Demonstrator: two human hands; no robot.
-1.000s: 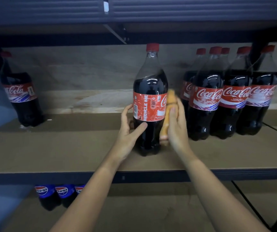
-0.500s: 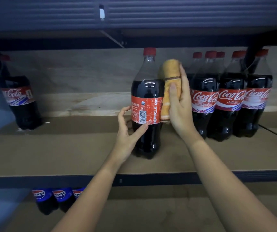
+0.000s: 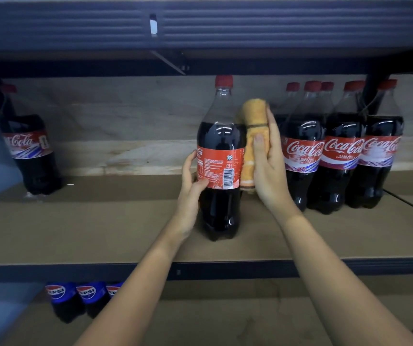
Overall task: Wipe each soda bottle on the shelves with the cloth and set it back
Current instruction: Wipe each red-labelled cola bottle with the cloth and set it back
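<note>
A tall Coca-Cola bottle [image 3: 219,158] with a red cap stands upright mid-shelf. My left hand [image 3: 190,186] grips its lower left side at the red label, thumb on the front. My right hand [image 3: 269,168] holds a folded orange cloth [image 3: 251,143] flat against the bottle's right side, thumb on the cloth. The cloth reaches from the bottle's shoulder down to the bottom of the label.
Several Coca-Cola bottles [image 3: 337,151] stand grouped at the right of the brown shelf [image 3: 100,233]. One lone Coca-Cola bottle [image 3: 29,151] stands at the far left. Pepsi bottles [image 3: 75,295] sit on the shelf below. A dark upper shelf [image 3: 200,28] hangs overhead.
The bottle has been turned, so the barcode side of its label now faces me. My right hand slid the cloth up the bottle's right side from near the base.
</note>
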